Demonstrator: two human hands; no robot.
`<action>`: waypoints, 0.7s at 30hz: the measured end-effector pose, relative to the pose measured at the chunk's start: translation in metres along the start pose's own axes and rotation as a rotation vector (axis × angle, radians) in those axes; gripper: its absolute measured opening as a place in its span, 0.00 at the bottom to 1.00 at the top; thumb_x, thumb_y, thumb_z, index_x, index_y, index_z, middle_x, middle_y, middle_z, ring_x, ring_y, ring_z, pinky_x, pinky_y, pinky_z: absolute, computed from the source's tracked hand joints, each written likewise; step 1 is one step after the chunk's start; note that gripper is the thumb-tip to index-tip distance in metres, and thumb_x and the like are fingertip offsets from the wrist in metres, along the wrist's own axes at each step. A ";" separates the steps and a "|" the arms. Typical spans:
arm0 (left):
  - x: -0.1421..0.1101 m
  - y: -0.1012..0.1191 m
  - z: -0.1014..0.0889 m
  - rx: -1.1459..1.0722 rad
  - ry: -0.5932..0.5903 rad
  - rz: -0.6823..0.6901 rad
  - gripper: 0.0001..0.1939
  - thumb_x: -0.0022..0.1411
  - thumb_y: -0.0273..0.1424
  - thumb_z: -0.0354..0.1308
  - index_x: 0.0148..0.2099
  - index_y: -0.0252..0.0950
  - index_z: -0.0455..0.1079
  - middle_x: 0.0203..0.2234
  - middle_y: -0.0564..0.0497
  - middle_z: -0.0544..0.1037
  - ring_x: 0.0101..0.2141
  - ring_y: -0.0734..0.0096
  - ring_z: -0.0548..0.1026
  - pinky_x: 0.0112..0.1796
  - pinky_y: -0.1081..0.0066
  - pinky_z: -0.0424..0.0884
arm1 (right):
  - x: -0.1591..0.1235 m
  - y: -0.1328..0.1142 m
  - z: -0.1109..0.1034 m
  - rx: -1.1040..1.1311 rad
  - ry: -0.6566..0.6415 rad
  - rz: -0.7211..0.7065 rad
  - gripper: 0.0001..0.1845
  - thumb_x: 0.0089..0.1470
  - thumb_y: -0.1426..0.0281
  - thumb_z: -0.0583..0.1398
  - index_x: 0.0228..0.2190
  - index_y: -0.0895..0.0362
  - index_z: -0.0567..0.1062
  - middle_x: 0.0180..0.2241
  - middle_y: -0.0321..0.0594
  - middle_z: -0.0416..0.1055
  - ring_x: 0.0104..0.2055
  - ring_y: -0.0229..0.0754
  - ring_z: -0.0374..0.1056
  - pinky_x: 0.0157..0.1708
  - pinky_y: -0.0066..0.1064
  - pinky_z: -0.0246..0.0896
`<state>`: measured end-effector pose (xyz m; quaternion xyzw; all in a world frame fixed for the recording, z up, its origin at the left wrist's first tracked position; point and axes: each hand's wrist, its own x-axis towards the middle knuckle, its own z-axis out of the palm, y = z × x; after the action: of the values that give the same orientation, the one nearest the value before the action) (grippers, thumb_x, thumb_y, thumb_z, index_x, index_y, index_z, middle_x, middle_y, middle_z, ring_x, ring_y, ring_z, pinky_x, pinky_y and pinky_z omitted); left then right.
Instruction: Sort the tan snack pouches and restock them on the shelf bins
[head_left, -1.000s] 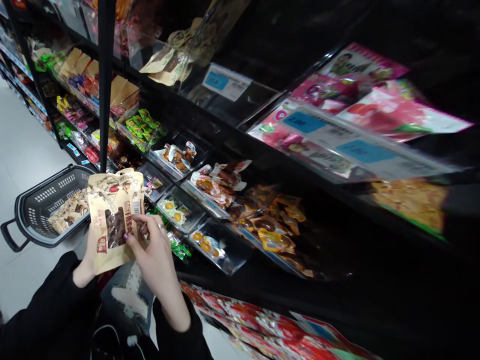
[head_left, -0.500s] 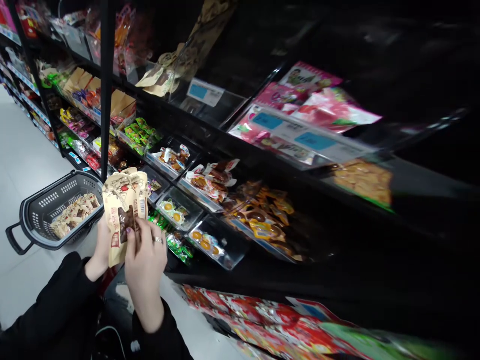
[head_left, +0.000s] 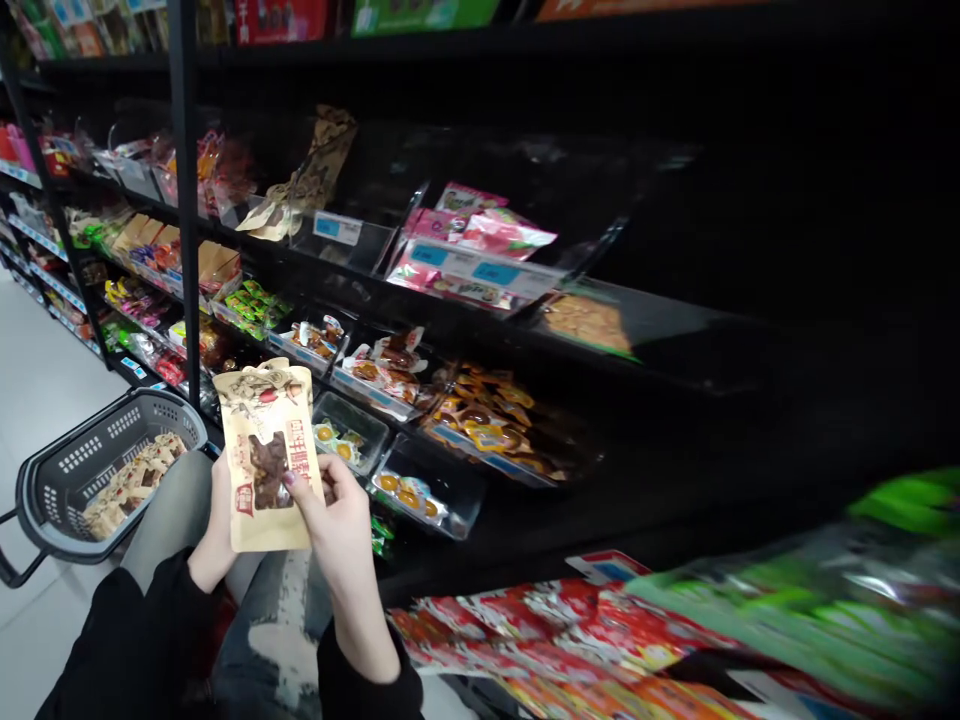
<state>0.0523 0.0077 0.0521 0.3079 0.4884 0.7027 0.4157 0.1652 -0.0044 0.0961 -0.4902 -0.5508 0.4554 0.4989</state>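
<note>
Both hands hold tan snack pouches (head_left: 268, 470) with a clear window showing dark brown pieces inside. More than one pouch edge shows at the top, so they seem stacked. My left hand (head_left: 215, 525) supports them from the left and behind, its fingers mostly hidden. On the right side, my right hand (head_left: 334, 515) grips the edge with its thumb over the front. A grey shopping basket (head_left: 45, 480) stands on the floor to the left, with several similar tan packets (head_left: 135, 485) in it.
A black shelf unit with clear bins runs along the right. Its bins hold pink packets (head_left: 480, 235), brown wrapped snacks (head_left: 487, 410) and egg-like snacks (head_left: 412, 495). Red packets (head_left: 540, 625) and a green bag (head_left: 840, 590) lie low at right. A shelf post (head_left: 185, 200) rises beyond the pouches.
The pouches have turned to face me more squarely and sit slightly lower and further right in view. The right thumb remains on the front. The view has tilted up, showing a higher shelf.
</note>
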 end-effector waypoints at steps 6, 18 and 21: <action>0.002 -0.008 -0.003 0.128 -0.072 0.132 0.10 0.51 0.33 0.62 0.37 0.35 0.74 0.33 0.48 0.80 0.36 0.60 0.75 0.37 0.68 0.70 | 0.002 0.008 -0.014 0.225 0.063 -0.087 0.15 0.48 0.58 0.63 0.25 0.55 0.67 0.21 0.30 0.66 0.21 0.33 0.61 0.20 0.24 0.56; 0.014 -0.011 -0.030 -0.215 0.059 -0.135 0.19 0.48 0.40 0.69 0.42 0.36 0.77 0.31 0.51 0.82 0.40 0.60 0.79 0.45 0.66 0.74 | -0.001 0.060 -0.011 0.896 0.030 0.127 0.14 0.62 0.64 0.50 0.24 0.52 0.58 0.12 0.17 0.34 0.12 0.26 0.15 0.10 0.23 0.17; 0.011 -0.005 -0.027 -0.247 0.052 -0.108 0.19 0.50 0.38 0.68 0.44 0.37 0.77 0.33 0.50 0.83 0.43 0.60 0.78 0.48 0.67 0.72 | 0.003 0.068 -0.017 0.553 0.177 0.070 0.14 0.59 0.59 0.50 0.25 0.52 0.60 0.12 0.18 0.40 0.10 0.28 0.25 0.09 0.23 0.30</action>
<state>0.0255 0.0066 0.0390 0.2094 0.4246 0.7419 0.4748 0.1876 0.0061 0.0304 -0.3921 -0.3427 0.5606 0.6439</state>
